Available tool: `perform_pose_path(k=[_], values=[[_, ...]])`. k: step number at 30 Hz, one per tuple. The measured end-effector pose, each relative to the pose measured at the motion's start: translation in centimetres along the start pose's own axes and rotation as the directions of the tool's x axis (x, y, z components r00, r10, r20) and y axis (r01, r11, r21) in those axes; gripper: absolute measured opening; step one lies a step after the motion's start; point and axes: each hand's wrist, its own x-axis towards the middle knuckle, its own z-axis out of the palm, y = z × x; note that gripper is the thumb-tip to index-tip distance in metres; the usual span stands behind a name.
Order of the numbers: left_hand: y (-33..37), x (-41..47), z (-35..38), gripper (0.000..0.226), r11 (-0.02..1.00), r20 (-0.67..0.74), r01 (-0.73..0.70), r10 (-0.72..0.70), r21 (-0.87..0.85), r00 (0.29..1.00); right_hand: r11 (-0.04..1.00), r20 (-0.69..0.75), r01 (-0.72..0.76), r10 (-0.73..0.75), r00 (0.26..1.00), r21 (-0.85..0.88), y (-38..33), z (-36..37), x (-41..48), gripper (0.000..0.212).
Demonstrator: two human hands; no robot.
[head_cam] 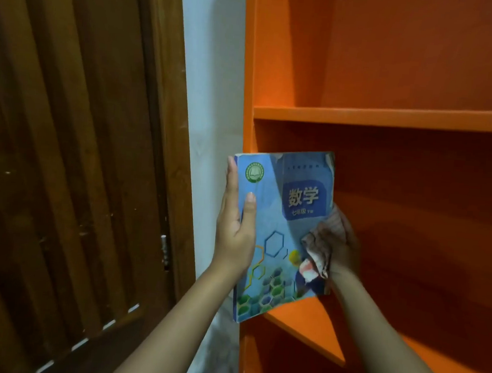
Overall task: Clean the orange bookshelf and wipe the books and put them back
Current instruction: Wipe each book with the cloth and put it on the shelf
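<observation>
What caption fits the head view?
Left hand holds a blue paperback textbook while right hand presses a crumpled pinkish cloth to its cover before the orange bookshelf.

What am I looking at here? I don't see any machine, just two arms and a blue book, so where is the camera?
There is no machine here: these are a person's two bare hands. The single picture comes from a wide-angle camera worn on the person's head. It looks forward and down, which is why the arms reach in from the bottom. The left hand holds a blue book by its left edge, with the thumb on the front cover. The right hand has a crumpled cloth in its grip and presses it on the lower right part of the cover, apparently to wipe it. Behind the book stands the orange bookshelf. To the left are a pale wall and a dark wooden door.
</observation>
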Motion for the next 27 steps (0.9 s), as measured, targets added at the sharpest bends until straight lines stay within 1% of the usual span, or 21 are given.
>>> perform_pose_path(k=[3,5,7,10,14,16,17,19,22,27], values=[[-0.7,-0.1,1.2,0.053,0.985,-0.086,-0.108,0.12,0.133,0.989,0.999,0.06,-0.006,0.003,0.998,0.039,0.4,0.3,1.4,0.043],[-1.1,-0.1,2.0,0.054,0.973,-0.141,-0.131,0.159,0.188,0.977,0.998,0.092,0.055,-0.056,0.994,0.009,0.5,0.4,2.1,0.042],[-1.4,0.1,2.5,0.052,0.968,-0.165,-0.118,0.156,0.22,0.974,0.995,0.151,0.097,-0.091,0.984,-0.035,0.7,0.5,2.4,0.043],[-1.7,0.3,2.7,0.053,0.967,-0.179,-0.111,0.154,0.227,0.972,0.987,0.189,0.111,-0.089,0.978,-0.113,1.3,0.6,2.5,0.042],[-1.9,-0.1,2.6,0.054,0.961,-0.125,-0.109,0.144,0.254,0.982,0.959,0.234,0.171,-0.116,0.965,-0.228,1.3,0.7,2.2,0.041],[-2.0,-0.2,2.7,0.054,0.961,-0.109,-0.103,0.134,0.256,0.985,0.94,0.214,0.187,-0.129,0.968,-0.284,1.5,0.5,2.0,0.042],[-2.0,-0.2,2.7,0.054,0.963,-0.104,-0.098,0.128,0.249,0.986,0.932,0.194,0.191,-0.135,0.972,-0.307,1.6,0.3,1.8,0.045],[-1.9,-0.2,2.6,0.054,0.969,-0.099,-0.092,0.117,0.23,0.988,0.931,0.144,0.17,-0.129,0.981,-0.324,1.7,-0.3,1.6,0.049],[-1.6,-0.2,2.5,0.055,0.978,-0.102,-0.089,0.109,0.187,0.989,0.928,0.07,0.142,-0.126,0.99,-0.346,1.2,-1.2,1.1,0.041],[-0.6,-0.2,2.4,0.053,0.986,-0.092,-0.033,0.048,0.163,0.995,0.908,-0.006,0.149,-0.164,0.986,-0.391,-0.6,-1.9,1.0,0.041]])
